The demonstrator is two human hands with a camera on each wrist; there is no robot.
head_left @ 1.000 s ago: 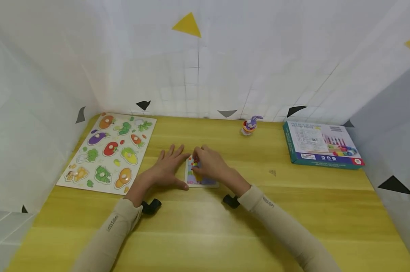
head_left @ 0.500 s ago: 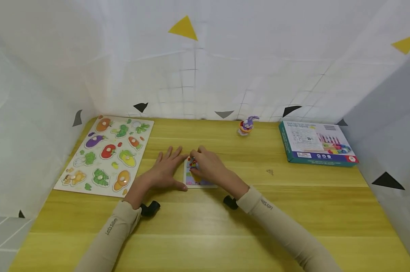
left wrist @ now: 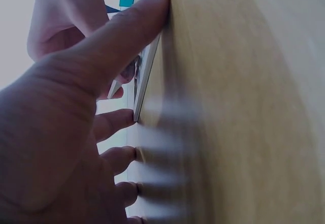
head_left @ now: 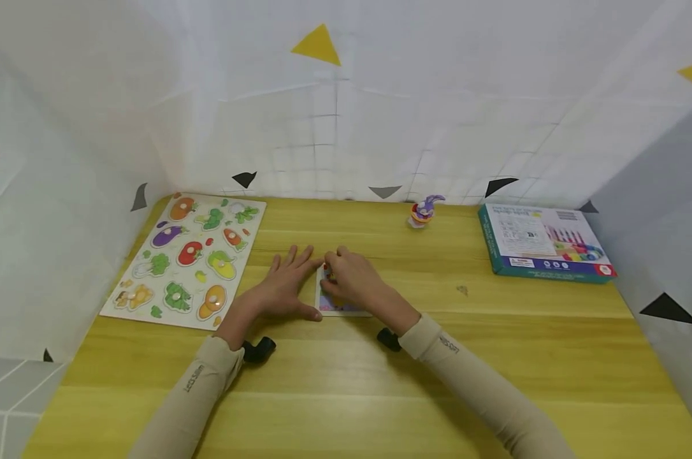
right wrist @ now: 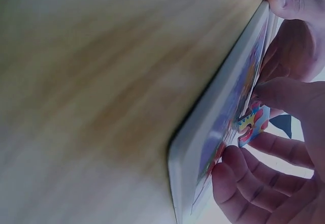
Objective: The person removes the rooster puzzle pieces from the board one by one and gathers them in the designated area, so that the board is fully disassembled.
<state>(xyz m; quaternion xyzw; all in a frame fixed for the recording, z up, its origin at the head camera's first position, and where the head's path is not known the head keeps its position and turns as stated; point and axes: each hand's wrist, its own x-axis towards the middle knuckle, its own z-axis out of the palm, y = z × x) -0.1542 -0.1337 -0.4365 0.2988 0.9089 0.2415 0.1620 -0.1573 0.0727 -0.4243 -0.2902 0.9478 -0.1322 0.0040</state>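
A small picture puzzle board (head_left: 346, 313) with a pale rim lies on the table between the hands. My left hand (head_left: 280, 290) rests spread to its left, thumb and index fingertips right at the board's edge (left wrist: 147, 71). Over the board, my right hand (head_left: 354, 278) pinches a jigsaw piece (right wrist: 257, 124) between thumb and fingers. That piece is colourful, with red, yellow and blue, and stands tilted against the board's surface in the right wrist view. Other right fingertips (right wrist: 226, 178) touch the picture close to the near side. From above, the right hand hides most of the piece.
A vegetable peg puzzle (head_left: 194, 255) lies at the left. A purple rabbit figure in a cup (head_left: 423, 212) stands at the back, and a teal-sided bead kit box (head_left: 547, 242) at the right. White sheeting (head_left: 254, 95) hangs behind the table.
The right hand's fingers have shifted slightly over the board, covering more of its picture. The left hand stays at the board's edge. The head view sways a little.
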